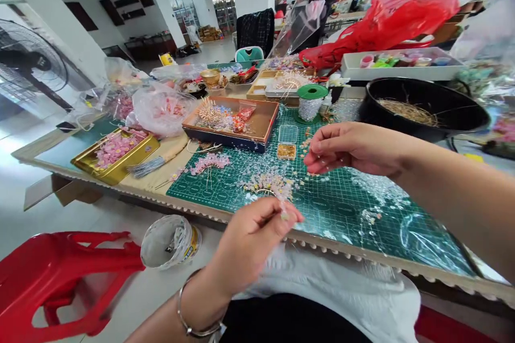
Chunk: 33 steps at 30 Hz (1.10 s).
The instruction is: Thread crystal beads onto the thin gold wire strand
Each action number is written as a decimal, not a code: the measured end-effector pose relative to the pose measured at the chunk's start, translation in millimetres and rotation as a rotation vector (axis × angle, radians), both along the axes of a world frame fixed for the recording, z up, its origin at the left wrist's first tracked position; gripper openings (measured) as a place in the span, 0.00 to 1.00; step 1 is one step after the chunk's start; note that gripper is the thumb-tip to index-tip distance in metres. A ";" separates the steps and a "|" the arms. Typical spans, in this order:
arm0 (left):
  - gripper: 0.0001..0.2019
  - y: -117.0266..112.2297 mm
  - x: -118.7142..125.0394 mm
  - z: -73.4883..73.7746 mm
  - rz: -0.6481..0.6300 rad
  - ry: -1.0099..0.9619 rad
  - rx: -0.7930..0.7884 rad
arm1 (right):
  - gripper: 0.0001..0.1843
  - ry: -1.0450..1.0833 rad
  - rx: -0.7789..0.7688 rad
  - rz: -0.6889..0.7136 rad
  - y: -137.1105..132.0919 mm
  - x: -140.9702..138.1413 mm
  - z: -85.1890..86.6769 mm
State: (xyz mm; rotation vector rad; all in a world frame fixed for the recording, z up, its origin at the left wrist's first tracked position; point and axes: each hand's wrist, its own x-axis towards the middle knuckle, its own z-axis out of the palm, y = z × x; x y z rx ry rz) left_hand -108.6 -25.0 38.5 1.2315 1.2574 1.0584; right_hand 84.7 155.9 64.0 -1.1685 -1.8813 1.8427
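Observation:
My left hand (251,238) is near the table's front edge, its fingers pinched on a small beaded flower sprig (284,213). My right hand (341,149) hovers above the green cutting mat (333,209), thumb and fingertips pressed together on something too small to make out. Between the hands a pale beaded hair ornament (269,185) lies on the mat. A pink beaded ornament (210,162) lies further left on the mat. Small clear boxes of beads (287,142) sit just beyond my right hand.
A brown tray of gold pins (263,131), a gold tin of pink flowers (116,153), a green-lidded spool (310,102) and a black basin (426,107) crowd the table. A red plastic stool (60,284) and a tape roll (171,241) are at lower left. People sit far behind.

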 end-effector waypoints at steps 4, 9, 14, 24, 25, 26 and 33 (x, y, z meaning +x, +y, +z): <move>0.11 10.8 0.2 6.7 0.128 0.105 0.052 | 0.11 0.075 -0.268 0.055 -46.2 32.7 -10.5; 0.14 25.1 28.0 -10.1 -0.281 0.023 -0.329 | 0.14 0.212 -0.542 0.043 -103.4 62.9 -43.3; 0.07 21.5 55.0 -27.9 -0.438 -0.030 -0.387 | 0.15 0.313 -0.687 -0.069 -135.8 87.1 -68.1; 0.11 16.8 51.4 -25.9 -0.359 0.280 -0.281 | 0.08 0.398 -0.780 -0.234 -163.2 120.3 -84.0; 0.12 16.4 50.8 -26.6 -0.366 0.294 -0.278 | 0.08 0.403 -0.784 -0.241 -164.4 121.2 -84.9; 0.13 16.0 50.2 -27.3 -0.372 0.305 -0.275 | 0.08 0.407 -0.787 -0.246 -165.5 121.7 -85.5; 0.13 16.0 45.4 -30.6 -0.363 0.320 -0.261 | 0.11 0.378 -0.770 -0.264 -171.1 123.4 -80.8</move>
